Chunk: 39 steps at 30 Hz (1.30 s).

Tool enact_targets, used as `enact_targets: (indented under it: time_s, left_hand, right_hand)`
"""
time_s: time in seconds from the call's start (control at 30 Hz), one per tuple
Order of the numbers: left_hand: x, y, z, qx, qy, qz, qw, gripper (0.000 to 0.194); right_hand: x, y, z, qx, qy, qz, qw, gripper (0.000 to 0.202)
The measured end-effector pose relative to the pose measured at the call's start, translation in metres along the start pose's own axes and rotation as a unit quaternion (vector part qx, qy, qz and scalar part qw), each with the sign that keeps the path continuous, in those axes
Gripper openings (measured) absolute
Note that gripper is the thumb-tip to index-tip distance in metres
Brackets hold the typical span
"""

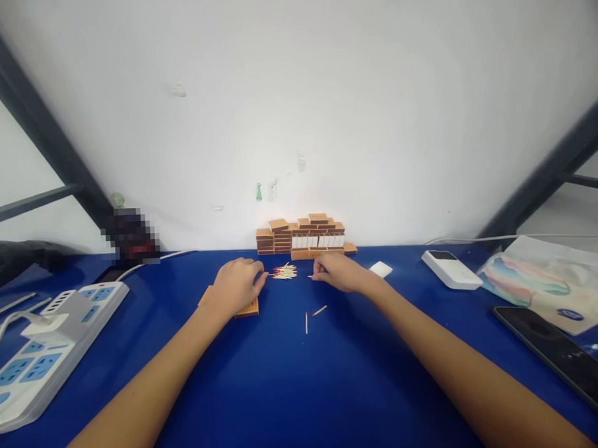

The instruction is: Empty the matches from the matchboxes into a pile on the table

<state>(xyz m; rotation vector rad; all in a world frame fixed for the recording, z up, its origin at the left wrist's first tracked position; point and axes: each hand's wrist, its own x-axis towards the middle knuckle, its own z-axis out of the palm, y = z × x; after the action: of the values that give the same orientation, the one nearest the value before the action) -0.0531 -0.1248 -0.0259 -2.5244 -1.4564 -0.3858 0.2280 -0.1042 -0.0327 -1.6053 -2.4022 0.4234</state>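
A small pile of red-tipped matches (284, 271) lies on the blue table (306, 395) between my hands. My left hand (239, 284) is at the left of the pile, fingers curled together, above matchboxes (247, 310) that it partly covers; a tiny red tip shows at its fingertips. On the pile's right, my right hand (337, 272) pinches a match (310, 276), of which only a short end shows. Two loose matches, one upright in view (306, 323) and one slanted (319, 311), lie nearer me. Behind, stacked matchboxes (274, 241) stand against the wall.
A white object (381, 269) lies beside my right wrist. Farther right are a white device (451, 270), a plastic packet (524, 277) and a black phone (557, 351). A power strip (52, 357) with a plug and cable lies at the left.
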Motion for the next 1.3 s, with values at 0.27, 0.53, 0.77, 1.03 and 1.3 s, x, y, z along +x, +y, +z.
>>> enact_targets:
  time_s: [0.27,0.53,0.77,1.03,1.3]
  left_hand:
    - [0.0,0.002,-0.001,0.011,-0.007,-0.001,1.0,0.025]
    - [0.0,0.001,-0.001,0.011,-0.007,0.0,1.0,0.025]
    - [-0.001,0.0,-0.004,-0.003,-0.002,-0.004,1.0,0.023]
    - [-0.002,-0.001,-0.008,0.01,-0.002,-0.008,1.0,0.023]
    - [0.0,-0.001,-0.006,0.003,0.004,0.002,1.0,0.024]
  right_hand:
    - [-0.003,-0.009,0.002,-0.009,0.007,-0.003,1.0,0.014]
    - [0.0,-0.014,0.005,0.017,0.029,-0.03,0.999,0.021]
    - [0.01,-0.027,0.005,0.107,0.062,-0.102,0.987,0.017]
    - [0.047,-0.043,0.024,0.303,0.125,-0.014,0.945,0.011]
    - [0.037,-0.035,0.036,0.25,0.135,-0.009,0.959,0.017]
